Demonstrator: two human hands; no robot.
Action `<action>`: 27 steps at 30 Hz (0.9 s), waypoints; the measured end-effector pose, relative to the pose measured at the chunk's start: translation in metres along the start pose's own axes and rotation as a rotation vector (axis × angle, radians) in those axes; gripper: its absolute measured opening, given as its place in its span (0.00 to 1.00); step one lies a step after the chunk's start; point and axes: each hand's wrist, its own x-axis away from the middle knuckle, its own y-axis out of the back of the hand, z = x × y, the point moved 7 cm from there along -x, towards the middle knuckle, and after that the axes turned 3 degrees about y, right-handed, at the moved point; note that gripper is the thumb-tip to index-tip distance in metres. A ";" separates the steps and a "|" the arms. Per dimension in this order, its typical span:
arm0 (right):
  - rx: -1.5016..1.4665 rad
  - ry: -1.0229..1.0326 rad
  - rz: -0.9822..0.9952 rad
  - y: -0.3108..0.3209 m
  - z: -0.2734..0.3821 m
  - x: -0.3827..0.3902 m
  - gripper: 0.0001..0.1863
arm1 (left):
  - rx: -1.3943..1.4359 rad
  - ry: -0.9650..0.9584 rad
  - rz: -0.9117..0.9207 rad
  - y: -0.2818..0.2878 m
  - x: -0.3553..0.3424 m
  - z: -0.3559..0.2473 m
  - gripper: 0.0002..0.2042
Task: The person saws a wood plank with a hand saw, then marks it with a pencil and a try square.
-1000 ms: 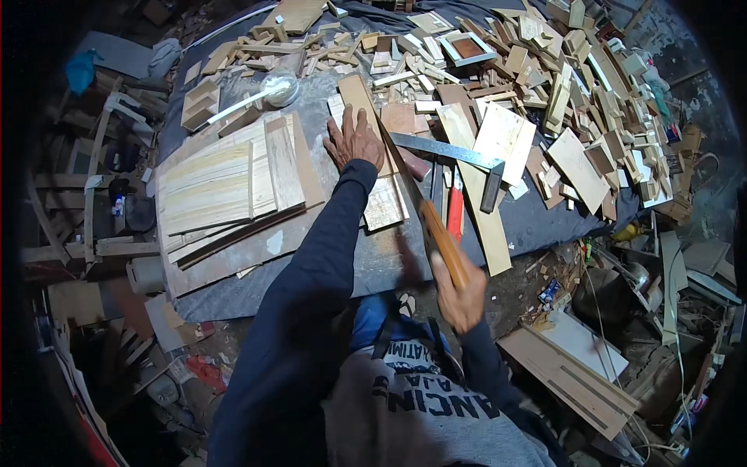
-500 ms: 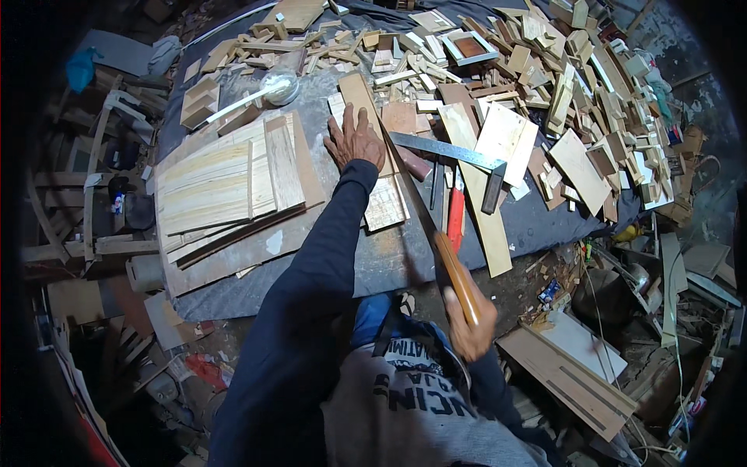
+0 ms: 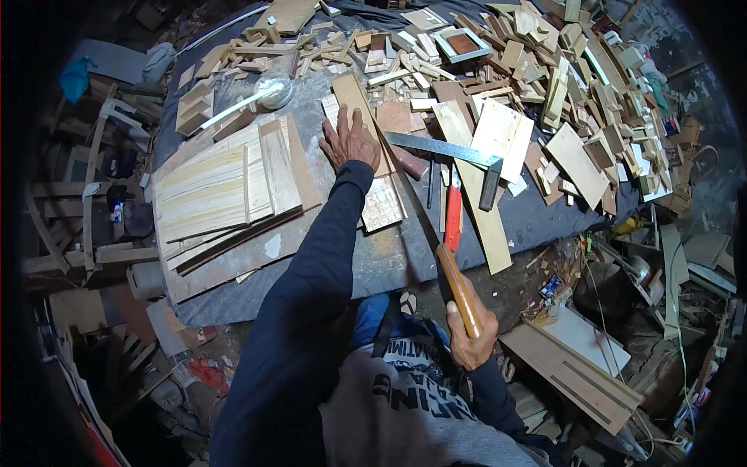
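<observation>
My left hand (image 3: 348,144) lies with fingers spread on a narrow light-brown board (image 3: 350,89), over a pale marked piece (image 3: 383,204). Beside that board runs the long dark blade (image 3: 422,218) of a saw-like tool, whose varnished wooden handle (image 3: 459,288) is gripped in my right hand (image 3: 472,333) near the table's front edge. To the right, a metal try square (image 3: 442,148) lies across loose wood, above a red-handled tool (image 3: 453,214) and a long pale plank (image 3: 490,237). A stack of pale panels (image 3: 202,187) lies left of my left hand.
Heaped wood offcuts (image 3: 556,86) cover the back and right of the dark-covered table (image 3: 272,300). A small wooden box (image 3: 194,109) and a round container with a white stick (image 3: 274,92) sit back left. Wooden frames, boards (image 3: 568,373), cords and scrap crowd the floor around.
My right hand has moved down and right toward my body, drawing the blade back along the board. My left hand stays on the board, and the whole view has shifted slightly.
</observation>
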 end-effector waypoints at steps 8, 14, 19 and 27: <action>-0.059 -0.152 0.037 -0.035 -0.030 -0.046 0.22 | -0.005 -0.008 0.018 -0.001 -0.002 -0.004 0.24; -0.006 -0.093 -0.013 -0.008 -0.010 -0.002 0.22 | -0.018 0.011 0.028 0.005 0.001 -0.001 0.24; -0.045 -0.151 0.042 -0.040 -0.040 -0.058 0.23 | 0.024 0.018 0.039 0.002 -0.001 -0.012 0.23; -0.009 -0.055 -0.025 -0.003 -0.007 -0.005 0.22 | 0.025 0.024 0.001 0.003 0.000 -0.002 0.23</action>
